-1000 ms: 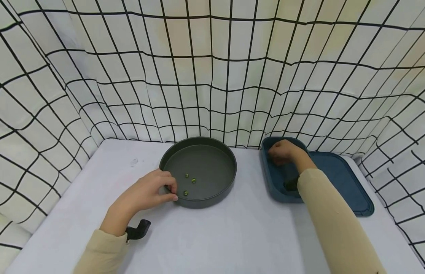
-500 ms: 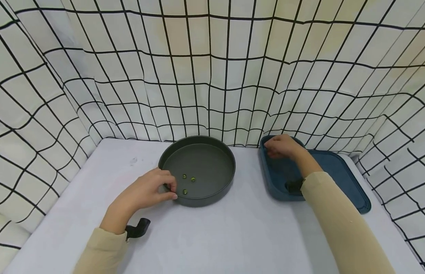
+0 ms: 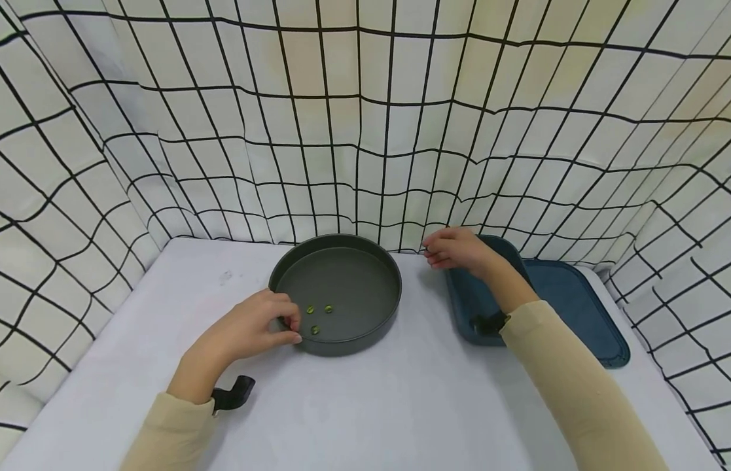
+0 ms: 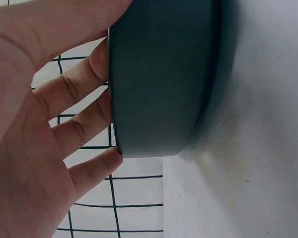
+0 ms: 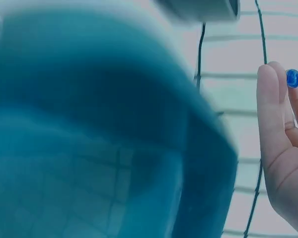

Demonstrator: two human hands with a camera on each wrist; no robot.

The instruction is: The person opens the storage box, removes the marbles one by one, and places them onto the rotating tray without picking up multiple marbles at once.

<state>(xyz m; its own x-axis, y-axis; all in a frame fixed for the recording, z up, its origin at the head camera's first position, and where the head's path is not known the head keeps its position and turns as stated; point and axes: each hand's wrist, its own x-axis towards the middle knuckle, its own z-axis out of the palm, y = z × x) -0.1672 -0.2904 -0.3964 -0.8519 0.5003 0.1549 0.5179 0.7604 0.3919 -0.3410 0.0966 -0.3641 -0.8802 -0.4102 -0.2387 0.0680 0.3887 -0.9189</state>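
Note:
My left hand [image 3: 253, 330] grips the near-left rim of a round dark grey pan [image 3: 356, 278], thumb outside and fingertips at the edge. In the left wrist view the fingers rest along the rim of the pan [image 4: 159, 84]. Three small green marbles, one of them a green marble [image 3: 328, 309], lie in the pan's near-left part. My right hand [image 3: 459, 252] is raised over the left edge of a blue rectangular container [image 3: 455, 314]. In the right wrist view its fingertips pinch a blue marble [image 5: 293, 78].
A flat blue lid [image 3: 583, 311] lies right of the container, partly behind the right sleeve [image 3: 577, 386]. White cloth [image 3: 371, 418] covers the table. White walls with black grid lines [image 3: 359, 131] enclose the back and sides.
My right hand has risen out of the blue container and moved left past its edge toward the pan. The green marbles have shifted slightly. My left hand keeps its hold on the rim.

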